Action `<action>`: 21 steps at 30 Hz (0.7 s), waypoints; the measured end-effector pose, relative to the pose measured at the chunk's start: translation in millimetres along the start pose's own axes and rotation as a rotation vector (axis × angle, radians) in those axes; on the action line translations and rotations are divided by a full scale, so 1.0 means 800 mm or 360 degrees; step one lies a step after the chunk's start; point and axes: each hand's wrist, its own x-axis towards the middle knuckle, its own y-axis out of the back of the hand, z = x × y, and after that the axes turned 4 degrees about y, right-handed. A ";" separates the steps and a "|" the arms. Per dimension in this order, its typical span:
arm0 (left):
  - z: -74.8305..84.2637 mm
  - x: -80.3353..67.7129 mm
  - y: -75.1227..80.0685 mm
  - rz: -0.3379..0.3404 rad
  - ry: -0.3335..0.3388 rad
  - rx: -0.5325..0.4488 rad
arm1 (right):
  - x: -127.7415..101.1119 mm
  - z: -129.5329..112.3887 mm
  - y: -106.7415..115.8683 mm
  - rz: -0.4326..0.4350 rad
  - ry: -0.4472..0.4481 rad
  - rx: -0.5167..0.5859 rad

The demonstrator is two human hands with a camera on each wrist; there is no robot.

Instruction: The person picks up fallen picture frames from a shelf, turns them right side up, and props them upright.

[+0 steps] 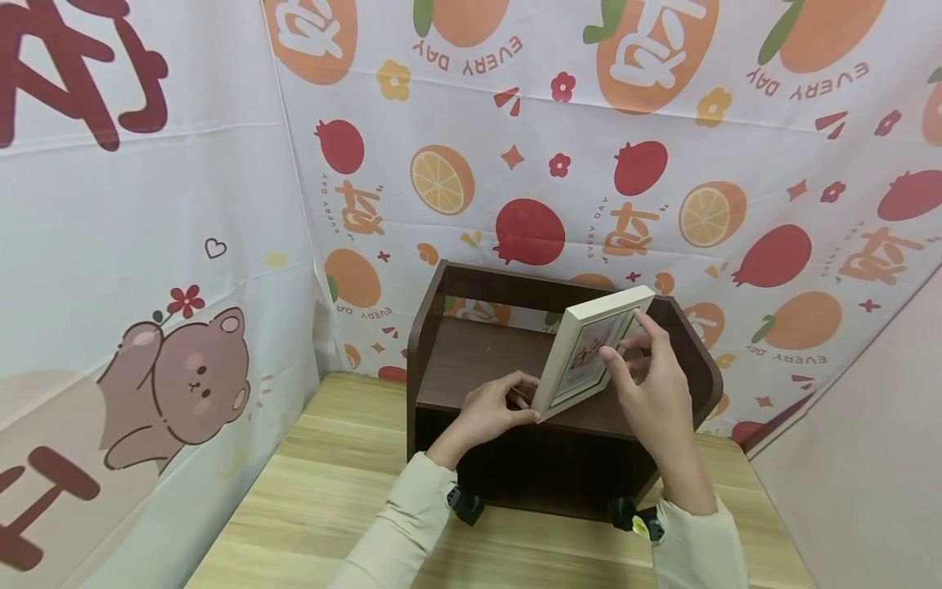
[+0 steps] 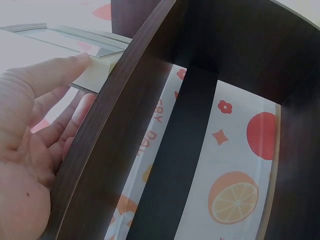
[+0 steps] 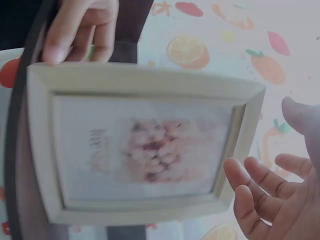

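A cream picture frame [image 1: 557, 360] with a floral print behind its glass is tilted above the top shelf of a dark brown wooden desk shelf [image 1: 478, 360]. My left hand [image 1: 489, 409] pinches the frame's lower left corner between thumb and fingers; the left wrist view has the thumb on top of that corner [image 2: 100, 67]. Beside the opposite end is my right hand [image 1: 658, 388], its fingers spread and loosely bent. In the right wrist view the fingertips [image 3: 235, 170] overlap the frame's edge, without curling round it.
The shelf unit stands on a light wood-grain table [image 1: 324, 491], against a fruit-printed cloth [image 1: 486, 131]. It has raised side panels, a back rail and a dark lower compartment [image 1: 537, 470]. Another cloth with a bear print [image 1: 195, 376] hangs on the left.
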 end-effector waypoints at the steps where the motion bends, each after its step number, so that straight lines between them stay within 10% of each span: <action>1: 0.000 0.000 0.000 -0.0001 0.0003 0.0003 | 0.002 -0.004 0.000 0.0008 0.0029 -0.0020; 21: 0.000 -0.004 -0.002 0.0071 -0.0084 0.0104 | 0.021 -0.024 -0.035 -0.0017 0.0234 -0.0295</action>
